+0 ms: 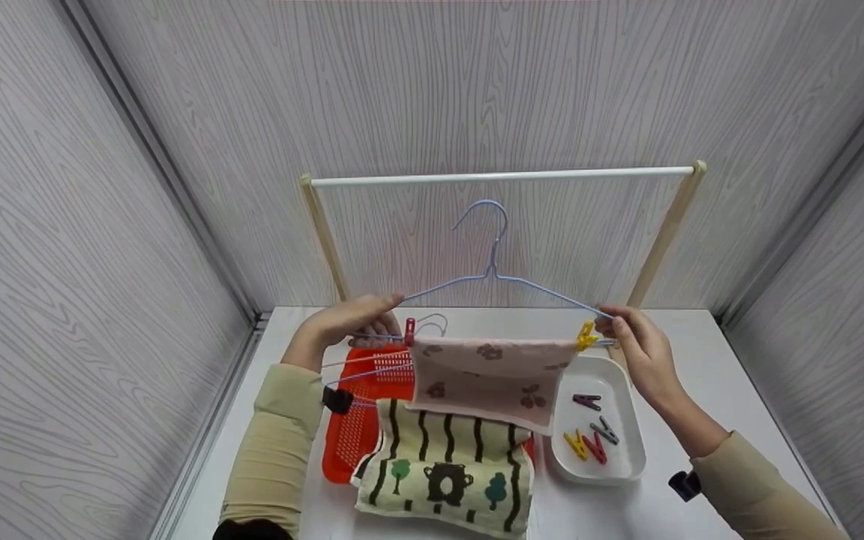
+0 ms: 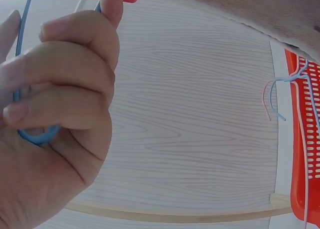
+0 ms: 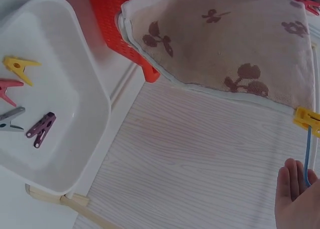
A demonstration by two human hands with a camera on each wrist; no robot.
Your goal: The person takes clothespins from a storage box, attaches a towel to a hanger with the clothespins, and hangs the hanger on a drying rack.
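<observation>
A blue wire clothes hanger [image 1: 493, 259] is held up by both hands, its hook pointing upward. From its lower bar hangs a pink towel [image 1: 477, 375] with brown motifs, clipped by a red clothespin [image 1: 409, 331] on the left and a yellow clothespin [image 1: 586, 336] on the right. My left hand [image 1: 357, 316] has its fingers curled round the hanger's left end, seen closely in the left wrist view. At the right end, my right hand [image 1: 646, 352] pinches the wire between thumb and fingers; the right wrist view shows that hand only partly.
Behind the hanger stands a rack with a white bar [image 1: 499, 177] and wooden posts. A red basket [image 1: 338, 450] holds more hangers [image 2: 299, 77]; a cream striped towel [image 1: 417, 495] lies over its front. To the right, a white tray [image 1: 601, 477] contains several clothespins [image 1: 595, 448].
</observation>
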